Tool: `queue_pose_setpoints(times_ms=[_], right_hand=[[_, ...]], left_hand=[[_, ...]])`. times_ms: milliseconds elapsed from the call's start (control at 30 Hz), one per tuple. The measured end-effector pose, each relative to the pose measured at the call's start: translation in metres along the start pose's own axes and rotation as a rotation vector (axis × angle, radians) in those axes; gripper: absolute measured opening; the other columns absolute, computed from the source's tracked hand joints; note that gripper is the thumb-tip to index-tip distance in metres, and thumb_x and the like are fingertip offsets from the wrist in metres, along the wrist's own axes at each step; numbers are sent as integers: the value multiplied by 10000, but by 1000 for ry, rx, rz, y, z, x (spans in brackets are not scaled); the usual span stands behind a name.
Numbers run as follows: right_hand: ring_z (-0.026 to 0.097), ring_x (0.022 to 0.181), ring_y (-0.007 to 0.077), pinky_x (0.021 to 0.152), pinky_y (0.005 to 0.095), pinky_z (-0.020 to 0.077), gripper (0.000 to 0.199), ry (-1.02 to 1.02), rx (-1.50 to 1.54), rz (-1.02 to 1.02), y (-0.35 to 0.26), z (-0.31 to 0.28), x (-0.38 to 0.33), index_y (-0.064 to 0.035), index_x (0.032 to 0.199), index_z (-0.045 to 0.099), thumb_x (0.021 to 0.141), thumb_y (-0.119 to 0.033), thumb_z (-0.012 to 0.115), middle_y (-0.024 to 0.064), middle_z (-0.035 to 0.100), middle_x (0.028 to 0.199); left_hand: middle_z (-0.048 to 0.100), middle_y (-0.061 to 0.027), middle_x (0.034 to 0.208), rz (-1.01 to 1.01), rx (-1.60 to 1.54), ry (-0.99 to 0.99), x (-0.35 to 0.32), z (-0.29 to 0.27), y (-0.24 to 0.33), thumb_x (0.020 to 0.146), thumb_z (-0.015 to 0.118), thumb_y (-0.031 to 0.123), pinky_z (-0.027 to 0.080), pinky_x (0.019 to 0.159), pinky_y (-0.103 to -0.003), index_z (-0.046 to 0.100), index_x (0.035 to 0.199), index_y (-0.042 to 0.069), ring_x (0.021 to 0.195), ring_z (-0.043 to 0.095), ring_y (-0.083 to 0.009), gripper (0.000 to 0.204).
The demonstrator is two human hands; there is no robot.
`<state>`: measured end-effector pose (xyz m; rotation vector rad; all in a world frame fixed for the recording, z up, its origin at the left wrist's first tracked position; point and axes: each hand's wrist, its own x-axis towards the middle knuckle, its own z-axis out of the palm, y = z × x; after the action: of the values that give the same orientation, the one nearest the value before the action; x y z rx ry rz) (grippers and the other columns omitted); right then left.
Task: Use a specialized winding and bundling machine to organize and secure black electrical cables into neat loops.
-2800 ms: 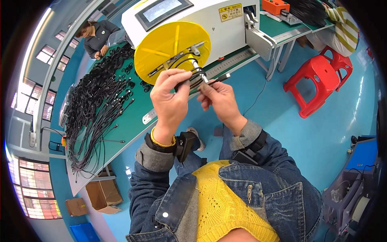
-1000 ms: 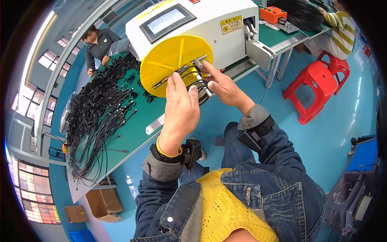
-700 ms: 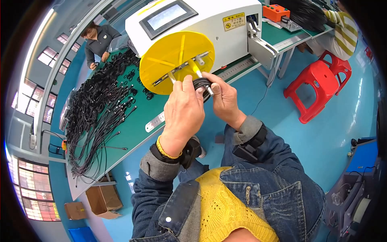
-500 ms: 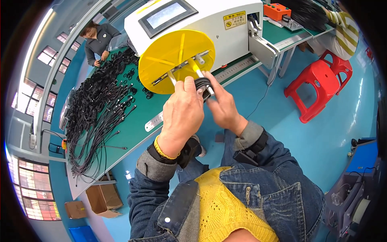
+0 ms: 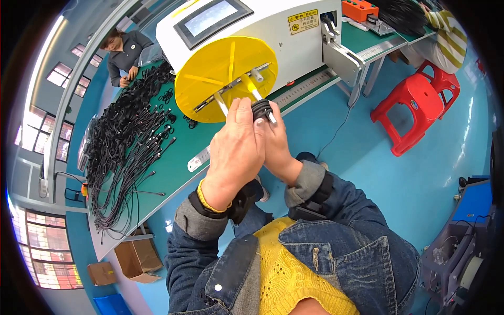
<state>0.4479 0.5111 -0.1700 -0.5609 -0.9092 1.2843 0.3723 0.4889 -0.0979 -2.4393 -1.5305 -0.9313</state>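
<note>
A small coil of black cable (image 5: 261,109) sits around the metal pegs in front of a yellow round disc (image 5: 226,60), on the winding machine's side. My left hand (image 5: 236,144) is closed at the left of the coil, its fingers pointing up and its thumb pressed against the loops. Close beside it, my right hand (image 5: 281,149) grips the coil from the right and below, partly hidden behind my left hand. A bare peg end (image 5: 272,119) sticks out past the loops toward me.
The white winding machine (image 5: 299,50) with a screen stands on a green table (image 5: 173,152). A heap of black cables (image 5: 123,136) covers its left side, near a steel ruler (image 5: 199,159). A co-worker (image 5: 126,55) sits at far left. Red stools (image 5: 407,113) stand right.
My right hand has moved left and lower, closing in against my left hand around the coil. The whole view has shifted slightly.
</note>
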Motion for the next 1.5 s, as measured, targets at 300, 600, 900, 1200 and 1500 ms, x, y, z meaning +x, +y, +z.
queue_pose_setpoints(times_ms=[300, 600, 900, 1200, 1500], right_hand=[[539, 747, 152, 656, 304, 454, 238, 25, -221, -333, 4, -20, -47, -18, 1016, 447, 928, -238, 477, 98, 569, 818], [562, 679, 423, 565, 467, 452, 196, -332, -903, -168, 65, -36, -89, 3, 946, 471, 831, -150, 512, 227, 586, 717], [589, 636, 380, 557, 459, 452, 192, -888, -1186, -157, 112, 10, -98, -9, 877, 488, 765, -157, 534, 197, 596, 654], [603, 672, 369, 595, 445, 453, 187, -1271, -1043, 54, 131, 15, -90, 0, 834, 487, 763, -169, 530, 194, 602, 657], [576, 633, 386, 556, 451, 442, 166, -1234, -1131, 69, 145, 16, -87, -9, 874, 481, 736, -81, 536, 199, 582, 645]], left_hand=[[550, -222, 893, -66, -42, -169, -36, -7, 27, 872, 486, 131, 465, 620, -449, 441, 1096, -12, 696, 566, -399, 270], [561, -120, 862, -296, -448, -176, -152, 44, -53, 804, 541, 160, 486, 580, -407, 459, 1041, -3, 636, 596, -289, 299], [588, -114, 783, -1177, -1768, -599, -220, 24, -116, 777, 554, 131, 438, 453, -291, 502, 1081, 6, 603, 563, -177, 334], [581, -81, 713, -1131, -1679, -756, -248, 30, -125, 818, 561, 132, 347, 367, -220, 549, 942, 50, 536, 502, -99, 149], [552, -44, 673, -1316, -1547, -660, -245, 28, -130, 809, 562, 110, 328, 357, -202, 558, 938, 50, 449, 447, -83, 142]])
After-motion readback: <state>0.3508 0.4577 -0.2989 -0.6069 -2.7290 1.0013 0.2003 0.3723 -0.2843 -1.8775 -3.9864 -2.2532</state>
